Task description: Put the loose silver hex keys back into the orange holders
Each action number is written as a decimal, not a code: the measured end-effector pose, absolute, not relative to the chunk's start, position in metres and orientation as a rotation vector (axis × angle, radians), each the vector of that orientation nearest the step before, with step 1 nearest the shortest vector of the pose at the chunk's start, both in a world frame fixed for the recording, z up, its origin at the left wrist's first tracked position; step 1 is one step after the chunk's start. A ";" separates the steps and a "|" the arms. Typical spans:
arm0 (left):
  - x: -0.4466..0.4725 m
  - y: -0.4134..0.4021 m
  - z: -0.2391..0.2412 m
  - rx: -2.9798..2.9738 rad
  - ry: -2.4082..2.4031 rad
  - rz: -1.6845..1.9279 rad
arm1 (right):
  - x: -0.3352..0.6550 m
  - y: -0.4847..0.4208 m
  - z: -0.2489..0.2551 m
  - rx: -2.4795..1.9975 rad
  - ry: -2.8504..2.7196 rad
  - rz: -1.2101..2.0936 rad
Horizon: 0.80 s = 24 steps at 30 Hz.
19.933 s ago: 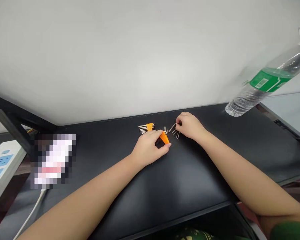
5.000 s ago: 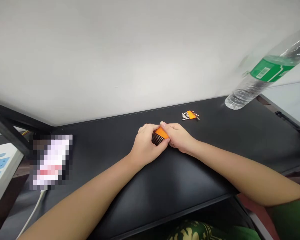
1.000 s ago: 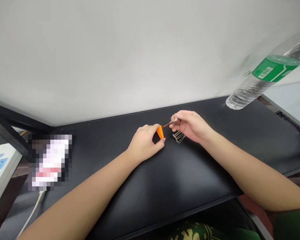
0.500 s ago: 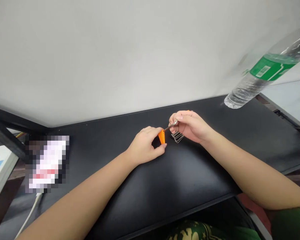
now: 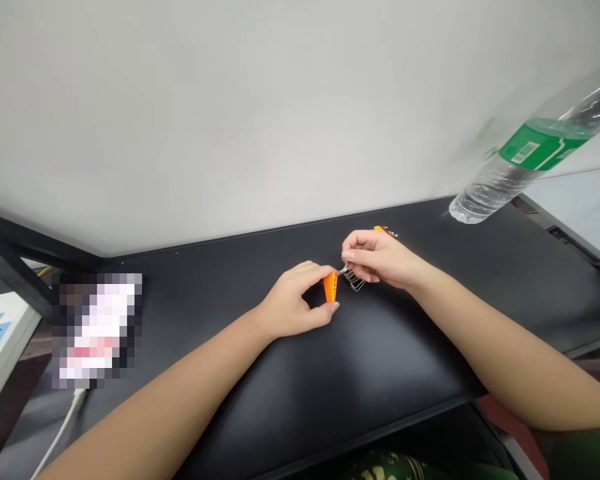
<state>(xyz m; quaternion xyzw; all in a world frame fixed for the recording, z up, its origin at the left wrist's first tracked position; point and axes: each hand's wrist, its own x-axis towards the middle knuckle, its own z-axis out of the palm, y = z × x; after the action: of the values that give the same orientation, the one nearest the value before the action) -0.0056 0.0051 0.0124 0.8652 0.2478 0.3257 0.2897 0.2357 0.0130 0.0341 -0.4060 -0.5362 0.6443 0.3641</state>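
My left hand (image 5: pixel 297 303) pinches an orange hex key holder (image 5: pixel 332 288) between thumb and fingers, with its row of holes facing right. In my right hand (image 5: pixel 383 259), thumb and fingertips grip a metal hex key (image 5: pixel 343 269). One end of that key sits in the upper part of the holder; its bent end is partly covered by my fingers. Several more L-shaped hex keys (image 5: pixel 356 283) lie on the table just under my right hand. Behind that hand a second orange piece (image 5: pixel 379 229) with thin metal tips shows, mostly hidden.
A large clear plastic bottle (image 5: pixel 495 180) with a green label stands at the back right by the wall. At left lies a blurred-out device (image 5: pixel 100 327) with a white cable (image 5: pixel 63 427). A white power strip (image 5: pixel 3 340) is at the far left. The black table (image 5: pixel 330 387) meets a grey wall.
The hex key's shaft has gone deeper into the holder, so less of it shows. My right hand has come closer to my left. The view has shifted slightly.
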 end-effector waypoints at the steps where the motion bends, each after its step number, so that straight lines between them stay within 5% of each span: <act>1: -0.005 0.005 0.012 2.329 0.674 0.867 | 0.232 0.011 0.034 -1.092 -1.377 1.653; 15: -0.002 0.003 0.012 2.411 0.671 0.721 | 0.211 -0.002 0.034 -0.990 -1.412 1.560; 24: -0.003 0.008 0.006 2.258 0.997 0.927 | 0.248 0.016 0.035 -1.160 -2.357 0.468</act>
<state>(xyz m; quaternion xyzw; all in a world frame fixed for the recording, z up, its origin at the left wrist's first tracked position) -0.0027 0.0082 0.0058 0.8293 0.3662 0.3404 0.2497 0.2483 0.0160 0.0352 -0.4227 -0.8587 0.1705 0.2342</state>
